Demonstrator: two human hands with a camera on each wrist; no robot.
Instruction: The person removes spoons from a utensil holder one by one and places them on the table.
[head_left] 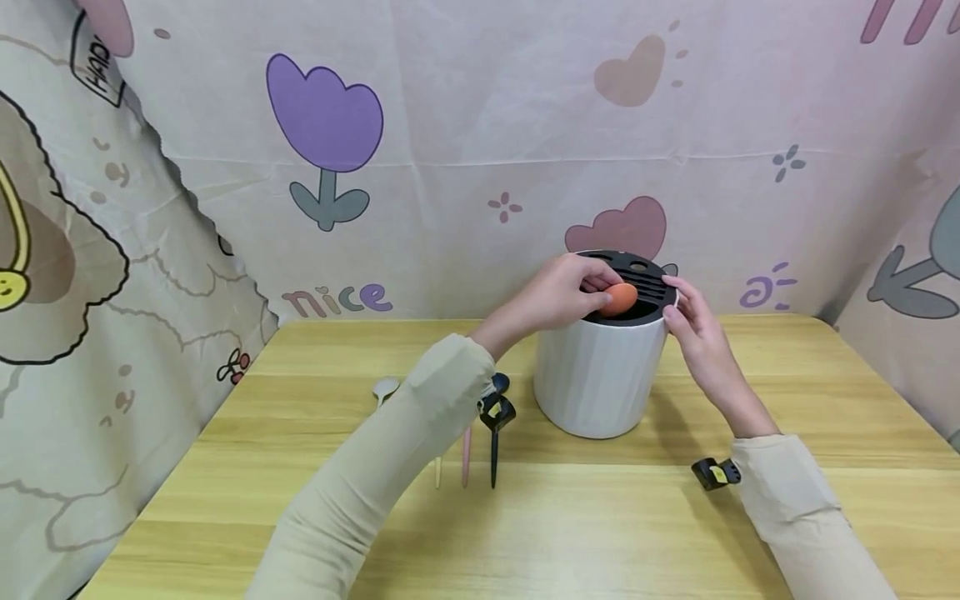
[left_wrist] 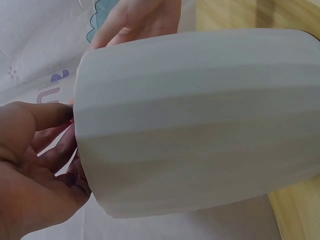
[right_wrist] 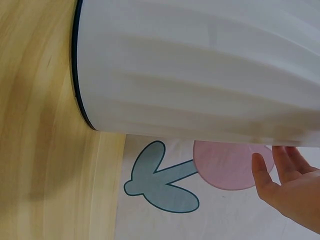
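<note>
A ribbed white utensil holder (head_left: 600, 375) stands upright on the table, topped by a black slotted lid (head_left: 648, 315). My left hand (head_left: 562, 287) pinches an orange spoon (head_left: 621, 298) by its bowl, right over the front of the lid. The spoon's handle is hidden from view. At the holder's right side, my right hand (head_left: 697, 337) rests its thumb and fingertips against the rim. In the left wrist view, the left fingers (left_wrist: 55, 117) are at the rim, partly behind the holder's wall. Extended fingers of the right hand (right_wrist: 290, 175) touch the wall in the right wrist view.
Left of the holder, partly behind my left sleeve (head_left: 405, 450), lie a pale spoon (head_left: 386, 387), a yellow handle (head_left: 438, 473), a pink handle (head_left: 467, 458) and a black handle (head_left: 494, 458). A printed cloth (head_left: 465, 100) hangs close behind the holder.
</note>
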